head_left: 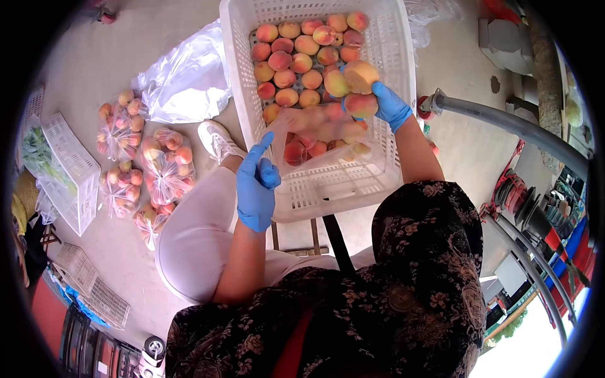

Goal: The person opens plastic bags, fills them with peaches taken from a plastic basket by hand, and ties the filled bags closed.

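In a blue glove, my right hand (392,107) is closed around a few peaches (362,77) over the right side of a white plastic crate (318,205). Below those peaches lies a clear plastic bag (287,129) with several peaches (295,152) inside it. My left hand (257,189), also gloved in blue, is at the crate's near left corner. Its index finger points up against the bag's edge, while the other fingers curl in at the bag's side. Loose peaches (280,61) cover the far part of the crate floor.
Several filled bags of peaches (167,167) stand on the floor at left, near a sheet of clear plastic (189,75). A white crate with greens (60,164) is farther left. A grey metal pipe (504,113) crosses at right. My white shoe (219,140) is beside the crate.
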`<state>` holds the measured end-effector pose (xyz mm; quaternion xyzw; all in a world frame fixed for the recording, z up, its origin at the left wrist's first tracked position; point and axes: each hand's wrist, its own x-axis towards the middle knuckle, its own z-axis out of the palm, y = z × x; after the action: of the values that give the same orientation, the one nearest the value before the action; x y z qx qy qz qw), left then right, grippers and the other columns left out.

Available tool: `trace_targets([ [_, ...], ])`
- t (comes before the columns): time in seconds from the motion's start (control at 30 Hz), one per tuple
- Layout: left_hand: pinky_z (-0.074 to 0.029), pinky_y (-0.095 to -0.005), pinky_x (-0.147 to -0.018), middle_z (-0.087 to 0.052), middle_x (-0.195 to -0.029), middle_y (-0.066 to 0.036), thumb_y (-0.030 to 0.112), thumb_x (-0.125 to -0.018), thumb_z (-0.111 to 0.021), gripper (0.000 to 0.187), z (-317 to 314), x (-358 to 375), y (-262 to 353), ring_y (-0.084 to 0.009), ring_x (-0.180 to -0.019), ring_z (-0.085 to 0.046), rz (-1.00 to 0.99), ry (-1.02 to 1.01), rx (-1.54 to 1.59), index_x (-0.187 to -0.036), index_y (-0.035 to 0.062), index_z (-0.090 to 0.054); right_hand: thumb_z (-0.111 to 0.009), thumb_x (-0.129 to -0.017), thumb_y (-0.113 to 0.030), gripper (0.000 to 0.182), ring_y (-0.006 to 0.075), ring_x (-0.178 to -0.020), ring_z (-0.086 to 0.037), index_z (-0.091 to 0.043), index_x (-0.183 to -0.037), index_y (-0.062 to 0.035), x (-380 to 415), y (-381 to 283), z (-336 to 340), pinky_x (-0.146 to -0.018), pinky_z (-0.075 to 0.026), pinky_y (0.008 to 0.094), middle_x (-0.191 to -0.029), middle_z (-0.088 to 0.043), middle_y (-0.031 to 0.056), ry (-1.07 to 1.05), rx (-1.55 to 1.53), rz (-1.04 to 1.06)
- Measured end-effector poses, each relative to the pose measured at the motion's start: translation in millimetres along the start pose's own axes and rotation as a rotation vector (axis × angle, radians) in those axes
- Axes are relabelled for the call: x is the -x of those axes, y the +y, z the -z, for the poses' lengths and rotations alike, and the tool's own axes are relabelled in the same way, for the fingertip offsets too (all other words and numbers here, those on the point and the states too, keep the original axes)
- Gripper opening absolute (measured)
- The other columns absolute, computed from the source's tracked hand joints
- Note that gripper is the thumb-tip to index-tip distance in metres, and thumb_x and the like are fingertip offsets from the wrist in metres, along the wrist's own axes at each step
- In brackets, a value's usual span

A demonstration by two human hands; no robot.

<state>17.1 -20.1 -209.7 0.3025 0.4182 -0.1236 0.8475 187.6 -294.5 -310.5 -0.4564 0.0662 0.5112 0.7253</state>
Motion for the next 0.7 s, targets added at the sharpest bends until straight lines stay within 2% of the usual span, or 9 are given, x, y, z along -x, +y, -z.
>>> trace_targets([
  [0.03, -0.018, -0.0194, -0.045, -0.026, -0.052, 0.007, 0.035, -0.090, -0.047, 0.052, 2, 4, 1, -0.0045, -0.046, -0.022, 0.036, -0.016, 0.051, -0.126, -0.0029, -0.042, -0.063, -0.070, -0.059, 0.088, 0.0234, -0.110, -0.051, -0.038, -0.127, 0.0020, 14, 15, -18, -0.093, -0.043, 0.0338, -0.117, -0.053, 0.0125, -0.198, -0.059, 0.058],
  [0.07, -0.017, -0.0197, -0.045, -0.025, -0.052, 0.007, 0.037, -0.090, -0.046, 0.054, 1, 5, 3, -0.0047, -0.046, -0.022, 0.061, -0.048, 0.103, -0.127, -0.0018, -0.041, -0.060, -0.073, -0.056, 0.086, 0.0225, -0.114, -0.048, -0.034, -0.131, 0.0016, 23, 32, -42, -0.095, -0.041, 0.0330, -0.123, -0.048, 0.0130, -0.165, -0.174, 0.039],
  [0.2, -0.017, -0.0199, -0.045, -0.024, -0.052, 0.007, 0.046, -0.090, -0.043, 0.058, -3, 7, 3, -0.0051, -0.046, -0.021, 0.093, -0.172, 0.099, -0.128, 0.0018, -0.042, -0.066, -0.071, -0.042, 0.073, 0.0208, -0.115, -0.045, -0.041, -0.129, -0.0037, 16, 75, -89, -0.095, -0.038, 0.0315, -0.125, -0.048, 0.0114, -0.193, 0.487, -0.007],
  [0.3, -0.017, -0.0198, -0.045, -0.023, -0.052, 0.007, 0.045, -0.090, -0.044, 0.058, -3, 11, 2, -0.0052, -0.046, -0.020, 0.021, -0.141, -0.068, -0.127, 0.0010, -0.042, -0.071, -0.065, -0.035, 0.066, 0.0257, -0.111, -0.047, -0.049, -0.122, -0.0108, -5, 99, -94, -0.092, -0.039, 0.0350, -0.118, -0.052, 0.0137, 0.018, 0.813, 0.107],
  [0.4, -0.017, -0.0200, -0.045, -0.023, -0.052, 0.007, 0.042, -0.090, -0.046, 0.055, 1, 11, 4, -0.0049, -0.046, -0.021, 0.017, -0.107, -0.057, -0.126, -0.0001, -0.044, -0.075, -0.058, -0.028, 0.062, 0.0335, -0.105, -0.047, -0.053, -0.115, -0.0155, -4, 123, -80, -0.090, -0.040, 0.0395, -0.108, -0.054, 0.0161, 0.489, 1.480, 0.358],
  [0.43, -0.017, -0.0201, -0.045, -0.023, -0.052, 0.007, 0.040, -0.090, -0.047, 0.054, 1, 11, 3, -0.0048, -0.046, -0.021, 0.016, -0.091, -0.071, -0.125, -0.0007, -0.044, -0.076, -0.056, -0.023, 0.060, 0.0392, -0.101, -0.046, -0.054, -0.111, -0.0191, -3, 130, -74, -0.088, -0.040, 0.0431, -0.103, -0.053, 0.0170, 0.609, 1.458, 0.374],
  [0.53, -0.018, -0.0202, -0.045, -0.024, -0.053, 0.007, 0.034, -0.090, -0.048, 0.049, 3, 8, 3, -0.0044, -0.046, -0.021, 0.004, -0.055, -0.083, -0.124, -0.0022, -0.046, -0.075, -0.057, -0.022, 0.055, 0.0392, -0.103, -0.045, -0.055, -0.108, -0.0178, -9, 145, -77, -0.088, -0.039, 0.0436, -0.103, -0.054, 0.0164, 0.824, 1.364, 0.533],
  [0.57, -0.018, -0.0201, -0.045, -0.024, -0.054, 0.007, 0.031, -0.091, -0.048, 0.047, 5, 8, 2, -0.0042, -0.047, -0.022, -0.001, -0.052, -0.070, -0.123, -0.0026, -0.046, -0.072, -0.062, -0.022, 0.051, 0.0362, -0.099, -0.049, -0.053, -0.109, -0.0162, -8, 147, -74, -0.083, -0.043, 0.0414, -0.101, -0.054, 0.0155, 0.796, 1.394, 0.530],
  [0.7, -0.019, -0.0203, -0.044, -0.024, -0.055, 0.007, 0.024, -0.091, -0.047, 0.041, 11, 11, 9, -0.0043, -0.047, -0.023, 0.000, -0.009, -0.037, -0.122, -0.0034, -0.048, -0.065, -0.072, -0.025, 0.032, 0.0297, -0.083, -0.057, -0.060, -0.101, -0.0121, 1, 98, -66, -0.076, -0.047, 0.0367, -0.090, -0.060, 0.0132, 0.496, 1.136, 0.196],
])
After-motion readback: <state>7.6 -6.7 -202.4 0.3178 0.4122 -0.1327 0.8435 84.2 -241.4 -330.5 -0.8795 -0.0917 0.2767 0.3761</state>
